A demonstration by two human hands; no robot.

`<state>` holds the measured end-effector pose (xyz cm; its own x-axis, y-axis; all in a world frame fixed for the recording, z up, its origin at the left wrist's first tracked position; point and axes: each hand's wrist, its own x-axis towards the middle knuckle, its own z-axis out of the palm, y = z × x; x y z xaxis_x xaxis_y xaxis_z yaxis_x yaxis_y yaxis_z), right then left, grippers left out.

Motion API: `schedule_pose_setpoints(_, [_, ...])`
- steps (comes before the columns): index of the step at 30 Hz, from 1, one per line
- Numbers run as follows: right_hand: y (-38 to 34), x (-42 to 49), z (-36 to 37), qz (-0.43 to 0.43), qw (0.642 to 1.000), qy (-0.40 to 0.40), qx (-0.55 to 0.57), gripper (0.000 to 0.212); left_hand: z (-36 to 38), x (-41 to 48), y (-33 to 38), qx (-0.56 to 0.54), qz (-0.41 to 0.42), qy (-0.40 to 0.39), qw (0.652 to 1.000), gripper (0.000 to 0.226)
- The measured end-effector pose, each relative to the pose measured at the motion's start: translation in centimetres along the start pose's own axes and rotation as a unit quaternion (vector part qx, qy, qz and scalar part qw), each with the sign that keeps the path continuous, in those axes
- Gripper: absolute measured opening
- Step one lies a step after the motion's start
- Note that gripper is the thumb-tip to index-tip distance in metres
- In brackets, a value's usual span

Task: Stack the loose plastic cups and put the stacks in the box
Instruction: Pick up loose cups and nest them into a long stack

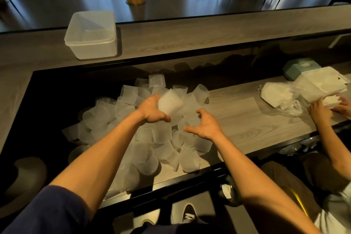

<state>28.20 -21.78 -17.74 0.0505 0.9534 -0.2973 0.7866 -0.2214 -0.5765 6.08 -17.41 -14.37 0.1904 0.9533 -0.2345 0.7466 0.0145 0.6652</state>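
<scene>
On the raised ledge at far left stands a translucent, rectangular plastic box point(95, 49), well apart from the cups and up a level from them. Below it, on the lower grey wood-grain tabletop point(237, 119), lies a loose pile of frosted, ribbed plastic cups point(133, 138), tumbled on their sides and at all angles; none in the pile is plainly stacked. The pile covers the left part of the tabletop and reaches its near edge.

Above the middle of the pile the left hand point(152, 110) grips a single ribbed cup point(171, 104) of the same frosted plastic. Its fingers are curled round the cup's side with the thumb underneath, and the cup is tilted and blurred.

Just beside it, the right hand point(205, 125) hovers over the pile's right edge. Its fingers are apart and loosely curved, with nothing held between them; whether they touch a cup beneath cannot be told.

At far right, another person's hands point(319, 110) rest on a stack of white sheets point(322, 81) beside a clear plastic bag of white items point(275, 95). A pale teal container point(298, 68) sits just behind the stack.
</scene>
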Motion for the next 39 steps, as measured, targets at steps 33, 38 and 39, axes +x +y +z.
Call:
schedule_pose_setpoints(33, [-4.5, 2.1, -3.8, -0.08, 0.924, -0.055, 0.371, 0.06, -1.3, 0.1, 1.9, 0.03, 0.07, -0.001, 0.997, 0.088])
schedule_pose_setpoints(38, [-2.6, 3.2, -4.3, -0.042, 0.881, 0.03, 0.469, 0.054, -1.4, 0.4, 1.9, 0.016, 0.052, 0.026, 0.998, 0.088])
schedule_pose_setpoints(39, [-2.1, 3.6, -4.4, -0.018, 0.876, 0.076, 0.476, 0.05, -1.5, 0.5, 1.7, 0.014, 0.047, 0.029, 0.998, 0.088])
